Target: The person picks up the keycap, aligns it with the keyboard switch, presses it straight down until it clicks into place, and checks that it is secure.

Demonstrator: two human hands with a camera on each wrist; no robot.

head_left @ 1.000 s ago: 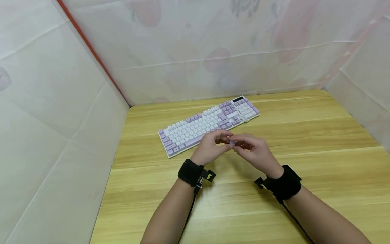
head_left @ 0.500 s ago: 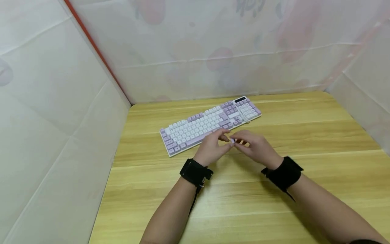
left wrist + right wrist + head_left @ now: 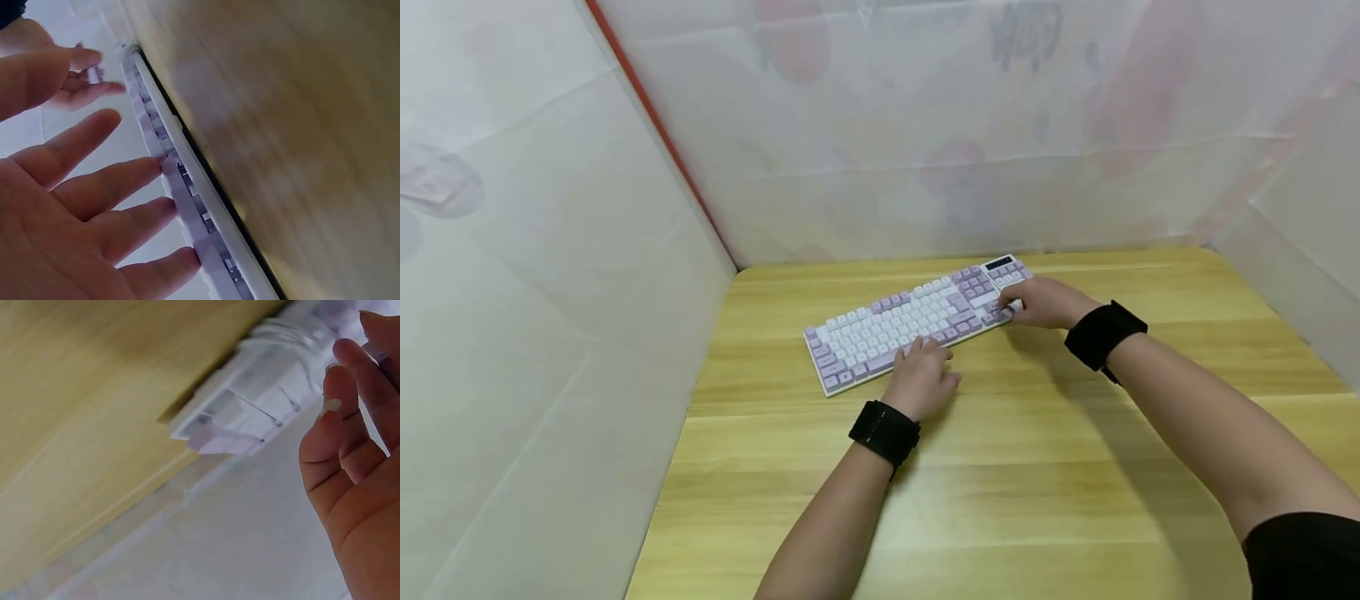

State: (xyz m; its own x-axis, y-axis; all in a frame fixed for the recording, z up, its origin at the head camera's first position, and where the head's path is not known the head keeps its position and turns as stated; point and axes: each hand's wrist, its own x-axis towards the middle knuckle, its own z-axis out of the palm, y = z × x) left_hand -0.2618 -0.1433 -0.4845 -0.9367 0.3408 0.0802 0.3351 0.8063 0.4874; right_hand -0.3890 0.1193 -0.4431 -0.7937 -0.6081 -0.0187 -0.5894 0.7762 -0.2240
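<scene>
A white and purple keyboard point(image 3: 895, 325) lies at a slant on the table. My left hand point(image 3: 921, 379) is at its front edge, fingers spread; in the left wrist view the fingertips point(image 3: 164, 206) touch the purple spacebar row. Over the keyboard's right part, my right hand point(image 3: 1045, 302) pinches a small light-purple keycap point(image 3: 95, 75) between thumb and finger. Only a sliver of that keycap point(image 3: 375, 353) shows in the right wrist view, and the head view hides it behind the fingers.
The keyboard's white cable point(image 3: 275, 334) is bundled across its right end. Behind the wooden table point(image 3: 1000, 467) stands a pale printed backdrop point(image 3: 865, 125), with another pale wall point(image 3: 550, 333) on the left.
My hands have parted from over the table in front of the keyboard. The right moved forward and right with the keycap; the left let go of it and came down to the keyboard's front edge.
</scene>
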